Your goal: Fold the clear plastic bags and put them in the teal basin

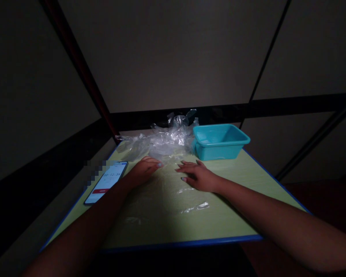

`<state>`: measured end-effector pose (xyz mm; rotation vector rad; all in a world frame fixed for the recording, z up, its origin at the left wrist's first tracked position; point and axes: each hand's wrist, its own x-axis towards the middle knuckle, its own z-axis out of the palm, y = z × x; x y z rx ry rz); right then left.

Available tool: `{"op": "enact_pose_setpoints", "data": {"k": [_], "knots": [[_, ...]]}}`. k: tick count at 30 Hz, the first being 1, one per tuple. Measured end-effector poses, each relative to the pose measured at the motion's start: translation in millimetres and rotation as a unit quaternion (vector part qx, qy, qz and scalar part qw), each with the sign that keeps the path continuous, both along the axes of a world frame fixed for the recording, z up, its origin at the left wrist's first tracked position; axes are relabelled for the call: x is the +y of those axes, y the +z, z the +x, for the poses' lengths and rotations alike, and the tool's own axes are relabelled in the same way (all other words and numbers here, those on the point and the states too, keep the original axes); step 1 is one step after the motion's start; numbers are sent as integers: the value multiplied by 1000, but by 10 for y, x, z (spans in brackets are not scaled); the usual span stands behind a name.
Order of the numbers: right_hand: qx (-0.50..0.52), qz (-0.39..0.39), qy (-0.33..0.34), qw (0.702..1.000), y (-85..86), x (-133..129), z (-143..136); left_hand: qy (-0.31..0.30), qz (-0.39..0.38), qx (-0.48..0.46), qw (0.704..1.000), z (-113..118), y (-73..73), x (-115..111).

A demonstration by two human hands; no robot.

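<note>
Both hands rest palm-down: the right hand (pixel 200 177) spread, the left hand (pixel 145 170) narrower (whether it pinches anything, I cannot tell). Clear film (pixel 196 207) lies flat on the table (pixel 219 227), between them and nearer the body — light, outward strokes would likely smooth it best. Crumpled plastic (pixel 173 140) and a turquoise tub (pixel 219 151) limit reach beyond; a phone (pixel 111 179) crowds the left forearm (pixel 96 221) — open room lies toward the blue front edge (pixel 190 243).

The left hand (pixel 144 170) and right hand (pixel 200 177) are over a clear plastic sheet (pixel 194 208), the right one's fingers spread. Beyond both lies a heap of crumpled clear plastic (pixel 168 141). A turquoise bin (pixel 220 151) stands beyond the right hand, slightly rightward; a lit phone (pixel 111 177) lies left of the left hand.
</note>
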<state>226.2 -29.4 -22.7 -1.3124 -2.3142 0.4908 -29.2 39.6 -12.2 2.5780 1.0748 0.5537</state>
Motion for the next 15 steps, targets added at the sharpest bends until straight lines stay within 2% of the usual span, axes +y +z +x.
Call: {"op": "enact_pose_setpoints", "data": {"k": [9, 15], "knots": [[20, -10, 22, 1000, 40, -7, -22, 10, -9, -44, 999, -16, 9, -6], [37, 5, 38, 999, 45, -15, -24, 24, 3, 0, 1000, -29, -19, 27]]}}
